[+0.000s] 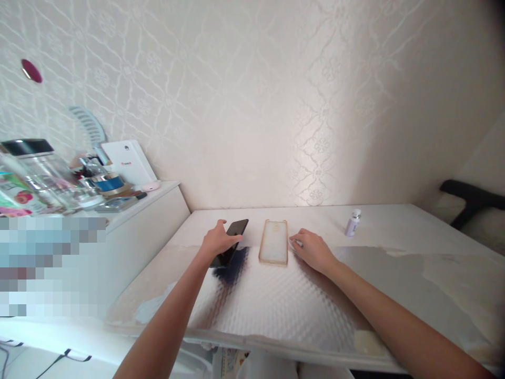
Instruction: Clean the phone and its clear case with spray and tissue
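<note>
Left fingers: the left hand (218,240) lies over a black phone (232,239), fingers loosely curled on its left edge and top; whether they clamp it I cannot tell.
Right fingers: the right hand (313,250) rests palm down on the counter (394,231), fingers nearly together, tips on a small thin thing (296,242) too small to name.
Phone: dark, tilted, its far end raised toward the wall, near end under the left hand, about midway between the counter's near and far edges, left of centre.
Case: a clear phone case (273,241) with a tan rim lies flat between the two hands, just beside the right fingertips, apart from the phone.
Bottle: a small lilac bottle (352,222) with a white cap stands upright toward the far edge, right of the right hand; contents not visible.
Side shelf: a white shelf (158,197) past the counter's left edge carries a glass jar (43,171) with a dark lid, a white box (128,160) and other clutter; what the jar holds I cannot tell.
</note>
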`<state>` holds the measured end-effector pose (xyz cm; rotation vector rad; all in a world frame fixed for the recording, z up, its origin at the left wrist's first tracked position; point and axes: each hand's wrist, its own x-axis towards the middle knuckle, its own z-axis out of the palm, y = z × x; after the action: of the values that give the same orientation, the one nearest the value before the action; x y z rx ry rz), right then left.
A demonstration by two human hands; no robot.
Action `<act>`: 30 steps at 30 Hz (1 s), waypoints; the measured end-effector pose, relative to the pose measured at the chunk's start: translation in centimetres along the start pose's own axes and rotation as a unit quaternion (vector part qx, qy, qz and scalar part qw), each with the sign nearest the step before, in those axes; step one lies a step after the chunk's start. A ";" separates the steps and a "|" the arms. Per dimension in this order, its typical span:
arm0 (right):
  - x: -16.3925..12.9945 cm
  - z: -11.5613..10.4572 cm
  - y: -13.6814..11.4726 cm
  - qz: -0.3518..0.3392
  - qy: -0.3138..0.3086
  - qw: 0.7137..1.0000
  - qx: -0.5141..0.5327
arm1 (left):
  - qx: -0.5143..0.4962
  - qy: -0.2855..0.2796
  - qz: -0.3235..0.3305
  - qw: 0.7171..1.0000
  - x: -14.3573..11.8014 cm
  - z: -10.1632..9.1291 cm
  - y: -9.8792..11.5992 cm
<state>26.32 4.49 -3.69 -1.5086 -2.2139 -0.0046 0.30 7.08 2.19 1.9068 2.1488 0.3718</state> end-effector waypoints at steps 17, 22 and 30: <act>-0.3 -4.3 5.0 0.064 0.054 0.995 0.057 | 0.000 -0.016 0.230 0.973 -6.4 7.9 12.4; -0.7 -3.0 4.1 0.049 -0.031 0.998 0.019 | -0.016 0.017 0.235 0.972 -5.7 8.9 12.0; -1.0 -2.1 3.9 0.080 -0.027 0.995 -0.046 | -0.050 0.028 0.265 0.963 -8.0 7.5 7.9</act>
<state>30.83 4.63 -3.17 -1.7521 -2.1530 -0.0153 11.21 0.23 -1.97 2.4127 1.5785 0.6231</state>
